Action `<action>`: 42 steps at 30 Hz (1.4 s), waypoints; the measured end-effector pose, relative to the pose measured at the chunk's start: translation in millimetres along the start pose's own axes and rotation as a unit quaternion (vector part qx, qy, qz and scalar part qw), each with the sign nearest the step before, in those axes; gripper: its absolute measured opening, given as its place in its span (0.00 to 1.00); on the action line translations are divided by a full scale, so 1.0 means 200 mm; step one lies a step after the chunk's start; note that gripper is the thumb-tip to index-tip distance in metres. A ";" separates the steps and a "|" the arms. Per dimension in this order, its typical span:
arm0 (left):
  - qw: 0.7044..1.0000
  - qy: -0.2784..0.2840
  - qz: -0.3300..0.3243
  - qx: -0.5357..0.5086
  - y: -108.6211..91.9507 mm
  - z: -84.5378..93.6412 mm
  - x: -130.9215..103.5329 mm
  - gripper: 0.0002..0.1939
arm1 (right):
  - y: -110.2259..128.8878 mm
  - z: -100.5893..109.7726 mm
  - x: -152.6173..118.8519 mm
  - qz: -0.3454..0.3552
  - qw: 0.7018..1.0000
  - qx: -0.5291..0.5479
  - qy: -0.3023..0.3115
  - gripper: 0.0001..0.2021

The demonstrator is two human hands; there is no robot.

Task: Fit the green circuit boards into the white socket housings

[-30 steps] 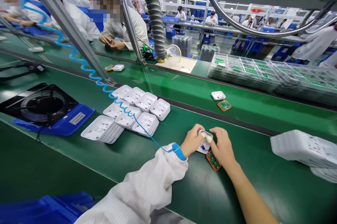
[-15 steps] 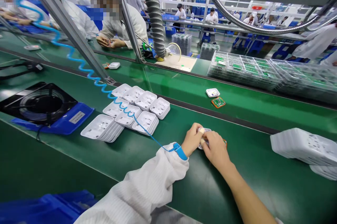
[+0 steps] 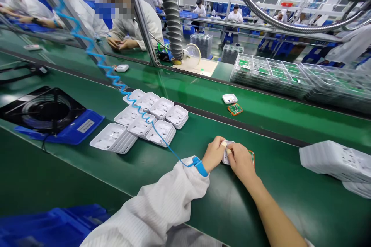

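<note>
On the green bench, a small white plastic cover [image 3: 225, 159] lies between my two hands, mostly hidden by them. My left hand [image 3: 213, 154] grips its left side, thumb on top, with a blue wrist strap [image 3: 199, 166] behind it. From the right, my right hand [image 3: 241, 162] is closed over the cover, fingers bent and pressed onto it; whatever small part is under the fingertips is hidden. Both thumbs seem to wear pale finger covers. An orange-edged green circuit board [image 3: 252, 155] peeks out beyond my right hand.
Stacks of white covers [image 3: 160, 133] stand to the left, another stack [image 3: 333, 160] to the right. A black fan [image 3: 50, 109] lies far left. A coiled blue cord [image 3: 116, 80] crosses the view. A white cover [image 3: 230, 98] and board [image 3: 235, 109] sit on the green belt [image 3: 199, 98]. Co-workers sit opposite.
The cover and board on the belt have shifted slightly left in view. My hands stay on the white cover, and a little more of the board shows beside my right hand.
</note>
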State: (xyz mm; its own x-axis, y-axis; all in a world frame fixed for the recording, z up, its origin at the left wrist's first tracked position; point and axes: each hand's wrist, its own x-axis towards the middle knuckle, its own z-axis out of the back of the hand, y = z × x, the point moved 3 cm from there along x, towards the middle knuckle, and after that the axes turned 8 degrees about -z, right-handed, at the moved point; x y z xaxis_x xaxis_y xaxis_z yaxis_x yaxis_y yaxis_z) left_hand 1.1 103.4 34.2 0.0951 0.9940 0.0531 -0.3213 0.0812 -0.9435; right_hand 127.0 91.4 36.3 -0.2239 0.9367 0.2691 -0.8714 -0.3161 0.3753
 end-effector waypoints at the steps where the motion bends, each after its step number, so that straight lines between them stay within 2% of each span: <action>1: 1.000 0.000 0.000 0.003 0.00 0.00 0.00 0.09 | 0.00 0.00 0.00 0.004 1.000 -0.002 0.001 0.07; 9: 1.000 0.000 -0.007 0.026 -0.01 0.00 -0.01 0.11 | 0.01 -0.02 -0.01 0.033 0.999 -0.013 0.021 0.07; 19: 0.999 -0.005 -0.017 0.049 -0.01 0.00 -0.01 0.11 | 0.00 0.02 -0.01 0.012 1.000 0.014 0.011 0.07; 26: 0.995 -0.003 -0.028 0.091 -0.04 -0.03 -0.04 0.13 | 0.00 0.00 -0.01 0.028 1.000 0.002 0.012 0.07; 32: 0.999 -0.017 -0.023 0.030 0.00 0.01 0.00 0.12 | -0.02 0.02 -0.02 0.004 0.997 0.073 0.008 0.05; 35: 0.999 -0.036 -0.025 -0.004 0.01 0.05 0.03 0.10 | -0.01 0.05 -0.03 0.017 0.999 0.039 -0.007 0.07; 39: 0.998 -0.053 -0.044 0.004 0.01 0.06 0.04 0.10 | 0.01 0.05 -0.05 0.023 0.998 -0.051 -0.002 0.06; 42: 0.998 -0.043 -0.055 0.008 0.01 0.06 0.04 0.12 | 0.00 0.04 -0.05 0.014 0.996 -0.091 -0.013 0.07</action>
State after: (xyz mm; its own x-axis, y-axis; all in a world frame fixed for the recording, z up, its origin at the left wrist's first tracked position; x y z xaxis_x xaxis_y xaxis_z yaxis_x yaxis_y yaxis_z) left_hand -10.0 112.4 37.5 0.0503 0.9814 0.1851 -0.3287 0.1913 -0.9249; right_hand 132.5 79.9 41.4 -0.2396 0.9229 0.3014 -0.9303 -0.3071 0.2007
